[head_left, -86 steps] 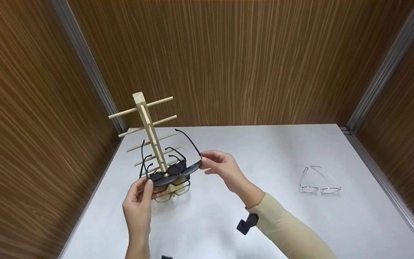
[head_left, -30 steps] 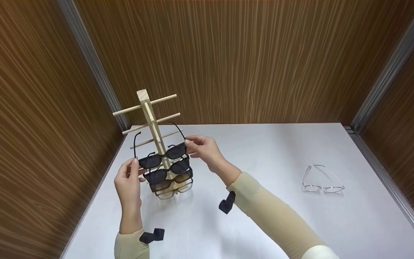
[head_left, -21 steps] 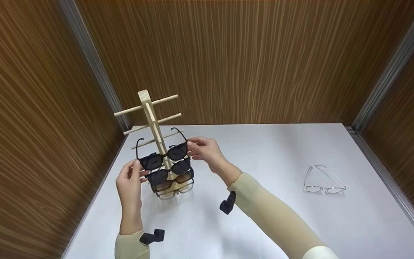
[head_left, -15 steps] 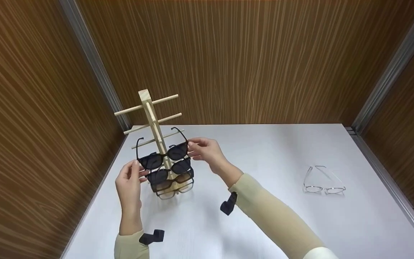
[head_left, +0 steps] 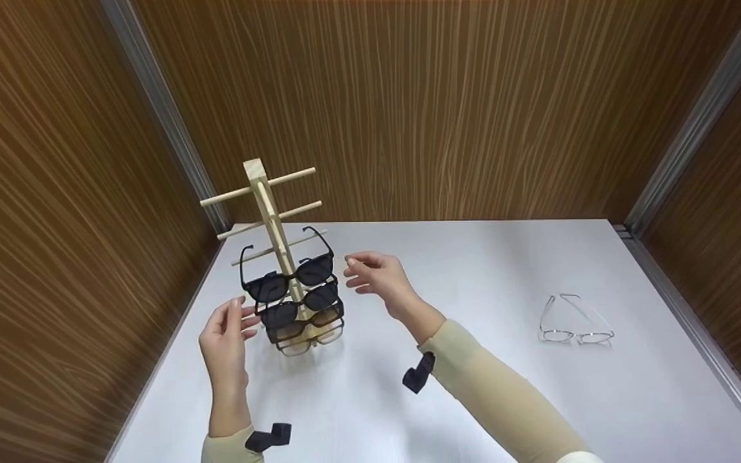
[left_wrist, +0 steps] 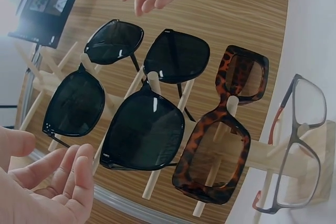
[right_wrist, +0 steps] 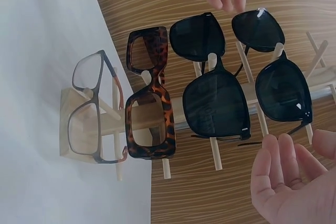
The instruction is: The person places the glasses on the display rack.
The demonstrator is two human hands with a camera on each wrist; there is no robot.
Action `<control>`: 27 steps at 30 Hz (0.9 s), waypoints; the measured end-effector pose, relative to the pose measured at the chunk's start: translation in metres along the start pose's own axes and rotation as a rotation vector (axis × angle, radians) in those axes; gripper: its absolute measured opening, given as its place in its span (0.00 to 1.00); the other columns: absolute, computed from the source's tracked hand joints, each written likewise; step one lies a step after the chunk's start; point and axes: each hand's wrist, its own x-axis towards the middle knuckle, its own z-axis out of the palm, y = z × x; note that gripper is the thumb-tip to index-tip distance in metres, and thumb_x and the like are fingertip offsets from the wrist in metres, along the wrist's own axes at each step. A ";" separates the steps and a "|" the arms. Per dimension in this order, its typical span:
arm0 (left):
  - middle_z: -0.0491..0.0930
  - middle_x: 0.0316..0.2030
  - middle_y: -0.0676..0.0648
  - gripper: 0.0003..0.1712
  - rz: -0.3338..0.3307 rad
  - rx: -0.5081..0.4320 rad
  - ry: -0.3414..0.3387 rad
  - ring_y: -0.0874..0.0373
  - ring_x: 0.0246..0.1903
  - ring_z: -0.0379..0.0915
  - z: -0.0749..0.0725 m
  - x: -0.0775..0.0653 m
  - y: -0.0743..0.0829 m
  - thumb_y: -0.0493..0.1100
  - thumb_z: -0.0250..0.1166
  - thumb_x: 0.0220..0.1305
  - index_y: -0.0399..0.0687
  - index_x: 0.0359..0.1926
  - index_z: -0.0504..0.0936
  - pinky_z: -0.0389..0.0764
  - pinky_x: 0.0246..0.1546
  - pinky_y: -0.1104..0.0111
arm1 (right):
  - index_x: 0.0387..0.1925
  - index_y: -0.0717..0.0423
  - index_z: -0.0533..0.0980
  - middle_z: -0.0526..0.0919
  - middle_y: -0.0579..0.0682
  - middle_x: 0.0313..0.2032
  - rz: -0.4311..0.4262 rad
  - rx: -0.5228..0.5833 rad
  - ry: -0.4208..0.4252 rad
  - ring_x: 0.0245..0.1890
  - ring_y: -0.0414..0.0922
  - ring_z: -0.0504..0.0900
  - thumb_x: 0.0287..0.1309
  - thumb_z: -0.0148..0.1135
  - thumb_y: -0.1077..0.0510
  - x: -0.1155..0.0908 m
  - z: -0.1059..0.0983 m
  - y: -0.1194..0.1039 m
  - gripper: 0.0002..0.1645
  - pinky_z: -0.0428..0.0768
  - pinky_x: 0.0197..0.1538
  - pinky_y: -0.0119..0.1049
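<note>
Two hands flank the uppermost black sunglasses point(head_left: 268, 289), neither grasping anything: the left hand point(head_left: 224, 335) has loosely bent fingers just beside one end of the frame, while the right hand point(head_left: 383, 281), its fingers also relaxed, is near the other end and apart from it. Whether the left fingertips brush the frame cannot be told. Those sunglasses sit on a wooden stand point(head_left: 270, 215), lenses facing the person, temples open and reaching back. Below come a second black pair point(head_left: 322, 296), tortoiseshell sunglasses point(right_wrist: 156, 83) and, lowest, clear-lensed glasses point(right_wrist: 95, 97). The stand is on the left part of a white table point(head_left: 460, 276); well apart, on the right, lie thin-framed eyeglasses point(head_left: 558, 335). Wood-grain panels point(head_left: 409, 109) rise around the table.
</note>
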 end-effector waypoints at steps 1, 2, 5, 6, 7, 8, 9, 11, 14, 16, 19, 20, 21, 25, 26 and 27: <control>0.79 0.38 0.33 0.19 -0.001 -0.003 0.003 0.42 0.36 0.79 0.000 0.001 -0.005 0.45 0.52 0.70 0.33 0.49 0.77 0.80 0.30 0.69 | 0.49 0.59 0.77 0.82 0.55 0.37 0.003 0.006 0.001 0.36 0.49 0.83 0.62 0.59 0.53 -0.001 -0.001 0.002 0.18 0.80 0.42 0.42; 0.79 0.38 0.34 0.19 0.000 -0.007 0.006 0.43 0.35 0.79 -0.001 0.001 -0.010 0.46 0.53 0.70 0.34 0.49 0.77 0.80 0.29 0.69 | 0.49 0.59 0.76 0.82 0.55 0.37 0.006 0.012 0.003 0.36 0.49 0.83 0.61 0.59 0.53 -0.003 -0.003 0.003 0.18 0.80 0.42 0.42; 0.80 0.37 0.35 0.20 0.013 -0.010 0.015 0.46 0.34 0.79 -0.001 -0.001 -0.019 0.48 0.53 0.69 0.35 0.48 0.78 0.80 0.29 0.70 | 0.49 0.60 0.76 0.82 0.55 0.38 0.021 0.028 0.013 0.37 0.50 0.83 0.61 0.60 0.52 -0.007 -0.007 0.009 0.19 0.80 0.43 0.43; 0.80 0.37 0.36 0.20 0.016 -0.010 0.014 0.47 0.34 0.79 -0.001 -0.002 -0.022 0.48 0.53 0.69 0.35 0.48 0.78 0.80 0.29 0.71 | 0.49 0.60 0.76 0.82 0.55 0.38 0.026 0.033 0.017 0.37 0.50 0.83 0.61 0.60 0.53 -0.008 -0.009 0.011 0.19 0.80 0.43 0.44; 0.80 0.37 0.36 0.20 0.016 -0.013 0.014 0.47 0.34 0.79 -0.001 -0.004 -0.023 0.48 0.53 0.69 0.35 0.47 0.78 0.80 0.30 0.71 | 0.49 0.60 0.76 0.82 0.56 0.38 0.030 0.034 0.021 0.37 0.50 0.83 0.60 0.60 0.52 -0.009 -0.011 0.013 0.19 0.80 0.43 0.43; 0.79 0.37 0.36 0.20 0.014 -0.021 0.013 0.48 0.34 0.79 -0.001 -0.005 -0.024 0.48 0.53 0.69 0.35 0.47 0.78 0.80 0.30 0.71 | 0.49 0.60 0.76 0.82 0.56 0.38 0.034 0.036 0.024 0.37 0.50 0.83 0.60 0.60 0.52 -0.011 -0.012 0.015 0.19 0.80 0.44 0.44; 0.79 0.37 0.36 0.20 0.009 -0.025 0.011 0.48 0.34 0.79 -0.001 -0.007 -0.025 0.49 0.53 0.69 0.34 0.47 0.78 0.80 0.30 0.70 | 0.49 0.60 0.76 0.82 0.56 0.38 0.036 0.036 0.025 0.37 0.50 0.83 0.61 0.60 0.52 -0.012 -0.013 0.017 0.19 0.80 0.44 0.44; 0.79 0.37 0.35 0.21 -0.008 -0.036 0.003 0.49 0.34 0.79 0.000 -0.010 -0.027 0.49 0.53 0.69 0.34 0.47 0.78 0.80 0.31 0.71 | 0.50 0.61 0.75 0.82 0.56 0.38 0.039 0.033 0.024 0.37 0.50 0.83 0.61 0.59 0.53 -0.015 -0.016 0.021 0.20 0.80 0.44 0.44; 0.79 0.37 0.35 0.21 -0.023 -0.057 -0.014 0.51 0.34 0.79 0.001 -0.014 -0.031 0.48 0.53 0.69 0.33 0.47 0.78 0.80 0.31 0.70 | 0.50 0.60 0.76 0.82 0.56 0.38 0.045 0.033 0.026 0.37 0.50 0.83 0.61 0.59 0.53 -0.019 -0.019 0.025 0.19 0.80 0.44 0.44; 0.79 0.37 0.35 0.22 -0.032 -0.062 -0.023 0.51 0.34 0.79 0.003 -0.016 -0.035 0.49 0.53 0.69 0.33 0.47 0.78 0.80 0.31 0.70 | 0.50 0.60 0.75 0.81 0.56 0.39 0.043 0.034 0.026 0.37 0.50 0.83 0.61 0.60 0.53 -0.022 -0.022 0.028 0.20 0.80 0.43 0.44; 0.79 0.37 0.36 0.22 -0.066 -0.075 -0.038 0.51 0.33 0.79 0.006 -0.022 -0.041 0.49 0.53 0.69 0.33 0.46 0.78 0.80 0.31 0.68 | 0.50 0.60 0.76 0.81 0.56 0.39 0.045 0.042 0.033 0.37 0.50 0.82 0.60 0.61 0.53 -0.028 -0.027 0.035 0.20 0.80 0.43 0.44; 0.79 0.36 0.36 0.22 -0.084 -0.084 -0.045 0.50 0.34 0.79 0.008 -0.024 -0.044 0.49 0.52 0.69 0.32 0.45 0.78 0.80 0.30 0.68 | 0.50 0.60 0.76 0.81 0.56 0.39 0.047 0.044 0.035 0.37 0.50 0.82 0.60 0.61 0.53 -0.030 -0.029 0.038 0.20 0.80 0.43 0.44; 0.79 0.36 0.36 0.22 -0.105 -0.089 -0.049 0.49 0.33 0.79 0.010 -0.027 -0.046 0.49 0.53 0.69 0.32 0.45 0.78 0.80 0.30 0.68 | 0.50 0.60 0.76 0.81 0.56 0.39 0.046 0.043 0.036 0.37 0.50 0.82 0.60 0.61 0.53 -0.032 -0.030 0.041 0.20 0.80 0.43 0.43; 0.79 0.36 0.35 0.21 -0.170 -0.111 -0.064 0.48 0.33 0.79 0.016 -0.035 -0.056 0.48 0.53 0.69 0.31 0.44 0.78 0.80 0.31 0.66 | 0.50 0.60 0.76 0.81 0.55 0.38 0.044 0.045 0.039 0.38 0.50 0.82 0.60 0.61 0.53 -0.039 -0.037 0.051 0.20 0.79 0.44 0.46; 0.79 0.36 0.35 0.21 -0.177 -0.110 -0.065 0.49 0.33 0.79 0.018 -0.036 -0.057 0.48 0.53 0.69 0.31 0.44 0.78 0.80 0.31 0.65 | 0.50 0.60 0.76 0.81 0.55 0.38 0.043 0.047 0.039 0.38 0.51 0.82 0.59 0.61 0.53 -0.041 -0.039 0.053 0.20 0.79 0.44 0.46; 0.79 0.36 0.35 0.21 -0.182 -0.109 -0.065 0.50 0.33 0.79 0.019 -0.037 -0.059 0.48 0.53 0.69 0.30 0.44 0.78 0.80 0.31 0.65 | 0.50 0.60 0.76 0.81 0.56 0.38 0.040 0.049 0.037 0.38 0.51 0.82 0.59 0.61 0.53 -0.042 -0.040 0.055 0.20 0.79 0.44 0.46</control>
